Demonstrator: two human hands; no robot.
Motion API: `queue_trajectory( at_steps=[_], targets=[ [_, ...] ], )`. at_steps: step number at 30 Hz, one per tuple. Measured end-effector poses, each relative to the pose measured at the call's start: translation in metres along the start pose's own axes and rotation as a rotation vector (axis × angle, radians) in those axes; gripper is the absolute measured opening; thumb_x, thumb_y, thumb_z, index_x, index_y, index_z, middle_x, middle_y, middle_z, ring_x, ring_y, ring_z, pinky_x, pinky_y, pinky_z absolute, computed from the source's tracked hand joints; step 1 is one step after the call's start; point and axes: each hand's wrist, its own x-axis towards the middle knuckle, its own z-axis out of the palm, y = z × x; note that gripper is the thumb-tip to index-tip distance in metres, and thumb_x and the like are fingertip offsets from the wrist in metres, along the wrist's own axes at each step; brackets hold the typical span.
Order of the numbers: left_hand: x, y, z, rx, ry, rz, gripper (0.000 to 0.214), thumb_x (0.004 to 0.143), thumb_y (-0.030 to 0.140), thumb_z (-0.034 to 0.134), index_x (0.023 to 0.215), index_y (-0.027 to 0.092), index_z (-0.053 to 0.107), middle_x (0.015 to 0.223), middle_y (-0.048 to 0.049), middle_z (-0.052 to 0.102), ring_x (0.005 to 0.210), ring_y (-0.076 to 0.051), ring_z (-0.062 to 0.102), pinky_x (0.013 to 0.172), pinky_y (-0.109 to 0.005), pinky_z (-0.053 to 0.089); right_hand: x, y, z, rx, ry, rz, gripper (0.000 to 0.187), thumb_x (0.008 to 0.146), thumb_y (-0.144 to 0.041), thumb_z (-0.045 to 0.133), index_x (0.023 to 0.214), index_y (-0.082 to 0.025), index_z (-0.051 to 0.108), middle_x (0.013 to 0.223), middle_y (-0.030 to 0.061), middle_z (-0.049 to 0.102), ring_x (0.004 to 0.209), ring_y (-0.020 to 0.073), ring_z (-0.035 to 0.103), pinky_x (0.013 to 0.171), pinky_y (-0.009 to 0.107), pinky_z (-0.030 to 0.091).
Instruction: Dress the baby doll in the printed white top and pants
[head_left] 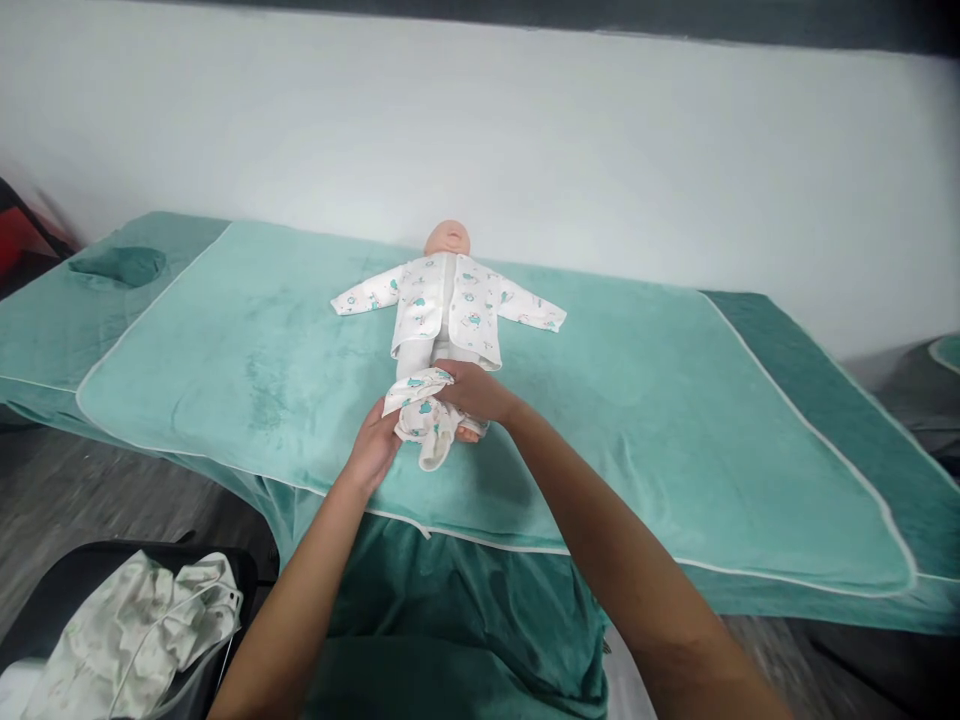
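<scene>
Pale cloth (pixel 139 625) on black chair (pixel 71 575), off the bed's (pixel 637 400) near edge; doll (pixel 448 238) in jacket (pixel 478 315), head by far edge; left hand (pixel 375 448), right hand (pixel 480 391) (both closed) gripping bunched garment (pixel 426 420) around its lower legs, toward near edge.

The doll (pixel 448 300) has a peach-pink head and foot, with a plain whitish torso and legs. Its open jacket (pixel 474 318) is white, scattered with small teal and darker motifs; the bunched garment (pixel 424 418) at the doll's legs is white with a similar teal print. Beneath the doll, the mat (pixel 637 400) is pale mint-teal, edged in white piping. Well to either side of the doll, the bed cover (pixel 772 350) shows a deeper green. Behind the doll, the wall (pixel 525 130) is plain off-white. Nearer the camera than the doll, at lower left, a chair (pixel 82 570) is black, and the cloth (pixel 139 630) on it pale cream-green, faintly patterned.
</scene>
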Motion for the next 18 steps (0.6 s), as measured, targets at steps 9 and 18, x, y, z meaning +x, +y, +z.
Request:
queue_trajectory(
  at_steps=[9,18],
  targets=[
    [0.044,0.011,-0.004,0.712,0.204,0.414,0.019,0.093,0.039,0.056,0.089,0.021,0.058,0.087,-0.0015,0.064,0.086,-0.020,0.058,0.083,-0.031,0.044,0.003,-0.001,0.004,-0.057,0.113,0.025,0.023,0.088,-0.042,0.061,0.096,-0.020,0.064,0.100,0.0050,0.075,0.093,0.0243,0.065,0.080,0.034,0.048],
    [0.101,0.028,0.007,0.982,0.167,0.543,0.016,0.098,0.033,0.051,0.086,0.024,0.053,0.079,-0.0023,0.060,0.077,-0.022,0.058,0.077,-0.030,0.039,-0.001,0.006,-0.008,0.078,-0.038,-0.011,0.046,0.089,-0.047,0.067,0.125,-0.019,0.062,0.122,0.0082,0.072,0.110,0.0280,0.066,0.091,0.040,0.051]
  ],
)
